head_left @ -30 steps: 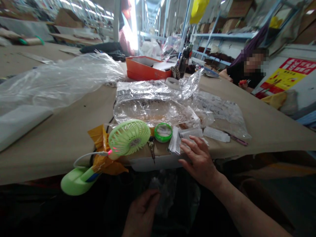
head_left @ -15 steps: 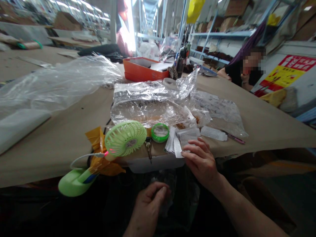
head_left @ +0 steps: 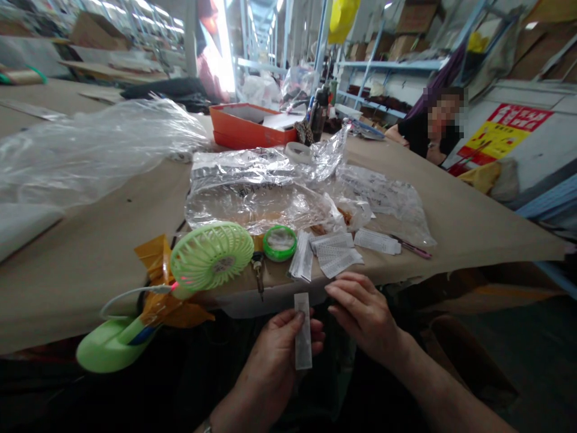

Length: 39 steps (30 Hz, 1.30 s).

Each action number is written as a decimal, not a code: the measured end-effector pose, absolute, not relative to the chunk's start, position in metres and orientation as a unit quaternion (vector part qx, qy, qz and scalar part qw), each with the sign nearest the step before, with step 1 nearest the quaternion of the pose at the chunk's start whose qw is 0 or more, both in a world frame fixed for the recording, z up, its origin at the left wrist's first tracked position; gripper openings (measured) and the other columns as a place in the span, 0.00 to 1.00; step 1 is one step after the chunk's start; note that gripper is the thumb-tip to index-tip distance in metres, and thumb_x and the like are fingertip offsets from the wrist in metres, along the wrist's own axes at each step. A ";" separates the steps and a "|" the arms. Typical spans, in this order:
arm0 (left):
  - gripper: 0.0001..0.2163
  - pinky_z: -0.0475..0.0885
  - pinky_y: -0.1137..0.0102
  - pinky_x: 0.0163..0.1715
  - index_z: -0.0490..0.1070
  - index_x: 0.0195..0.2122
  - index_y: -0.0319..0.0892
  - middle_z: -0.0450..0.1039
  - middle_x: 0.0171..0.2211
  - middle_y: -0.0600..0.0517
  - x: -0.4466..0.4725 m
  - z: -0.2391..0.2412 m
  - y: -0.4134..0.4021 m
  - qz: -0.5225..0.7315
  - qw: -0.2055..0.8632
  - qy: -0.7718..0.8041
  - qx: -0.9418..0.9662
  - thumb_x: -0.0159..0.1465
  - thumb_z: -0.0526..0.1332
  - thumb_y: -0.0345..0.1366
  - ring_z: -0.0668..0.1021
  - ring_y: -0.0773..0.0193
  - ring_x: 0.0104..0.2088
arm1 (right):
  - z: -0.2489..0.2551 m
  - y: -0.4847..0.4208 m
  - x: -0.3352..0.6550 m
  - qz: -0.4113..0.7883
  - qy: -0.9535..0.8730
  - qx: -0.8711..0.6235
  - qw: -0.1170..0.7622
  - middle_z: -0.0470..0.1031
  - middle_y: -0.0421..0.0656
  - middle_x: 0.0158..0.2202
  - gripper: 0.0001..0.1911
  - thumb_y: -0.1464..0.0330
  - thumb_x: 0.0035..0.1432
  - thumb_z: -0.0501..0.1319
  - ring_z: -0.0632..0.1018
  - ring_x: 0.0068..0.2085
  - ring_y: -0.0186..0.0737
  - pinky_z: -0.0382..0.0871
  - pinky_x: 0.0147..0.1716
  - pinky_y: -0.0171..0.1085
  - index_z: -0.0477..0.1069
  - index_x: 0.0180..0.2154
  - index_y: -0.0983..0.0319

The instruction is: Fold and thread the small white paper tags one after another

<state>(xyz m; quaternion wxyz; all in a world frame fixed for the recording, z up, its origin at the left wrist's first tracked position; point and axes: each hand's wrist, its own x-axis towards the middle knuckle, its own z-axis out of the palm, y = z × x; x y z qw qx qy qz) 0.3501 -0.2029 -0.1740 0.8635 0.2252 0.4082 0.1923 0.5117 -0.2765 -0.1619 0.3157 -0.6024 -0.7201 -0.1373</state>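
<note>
My left hand pinches a narrow whitish label between thumb and fingers, upright below the table's front edge. To its right, my right hand is held with loosely bent fingers; nothing shows in it. Just beyond that hand, a fanned group of printed labels lies at the edge, beside a narrower stack of labels. Another group of labels is farther right. A green-rimmed round tub sits left of the labels, with a small pointed metal tool near it.
A green fan is fixed with brown tape at the front left edge. Clear plastic bags and a tape roll lie behind the labels. An orange box stands farther back; a pink pen lies right. Another person sits beyond.
My right hand has come off the labels and down towards my left hand. A label now stands in my left hand, which showed none before. The view has swung slightly right.
</note>
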 end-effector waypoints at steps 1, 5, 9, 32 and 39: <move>0.05 0.74 0.72 0.27 0.72 0.35 0.35 0.77 0.25 0.48 0.349 -0.176 -0.204 0.185 0.857 0.418 0.236 0.58 0.63 0.30 0.78 0.65 0.24 | -0.161 -0.272 0.519 -0.153 -0.704 -0.628 0.295 0.76 0.47 0.42 0.15 0.70 0.59 0.58 0.73 0.48 0.45 0.70 0.48 0.46 0.70 0.49 0.62; 0.05 0.73 0.74 0.24 0.71 0.34 0.36 0.77 0.23 0.48 0.344 -0.182 -0.207 0.168 0.846 0.442 0.246 0.58 0.63 0.31 0.78 0.66 0.22 | -0.164 -0.261 0.539 -0.204 -0.675 -0.675 0.216 0.76 0.48 0.42 0.12 0.72 0.62 0.55 0.74 0.45 0.46 0.69 0.47 0.46 0.73 0.45 0.63; 0.06 0.73 0.74 0.24 0.72 0.34 0.36 0.77 0.23 0.48 0.342 -0.184 -0.209 0.169 0.844 0.440 0.257 0.57 0.65 0.32 0.78 0.66 0.23 | -0.166 -0.259 0.546 -0.203 -0.687 -0.658 0.232 0.78 0.45 0.38 0.08 0.73 0.62 0.55 0.75 0.41 0.42 0.67 0.45 0.42 0.74 0.39 0.63; 0.06 0.63 0.81 0.19 0.76 0.28 0.33 0.73 0.24 0.51 0.338 -0.165 -0.214 0.168 0.924 0.300 0.165 0.51 0.68 0.31 0.72 0.74 0.21 | -0.176 -0.292 0.471 -0.056 -0.791 -0.507 0.339 0.79 0.34 0.33 0.08 0.73 0.61 0.58 0.76 0.45 0.35 0.61 0.55 0.43 0.73 0.34 0.56; 0.10 0.67 0.78 0.23 0.77 0.33 0.33 0.76 0.27 0.47 0.336 -0.169 -0.217 0.159 0.917 0.310 0.193 0.52 0.68 0.34 0.75 0.69 0.25 | -0.173 -0.290 0.474 -0.048 -0.812 -0.487 0.319 0.79 0.34 0.34 0.08 0.75 0.61 0.57 0.74 0.48 0.36 0.57 0.59 0.43 0.72 0.33 0.58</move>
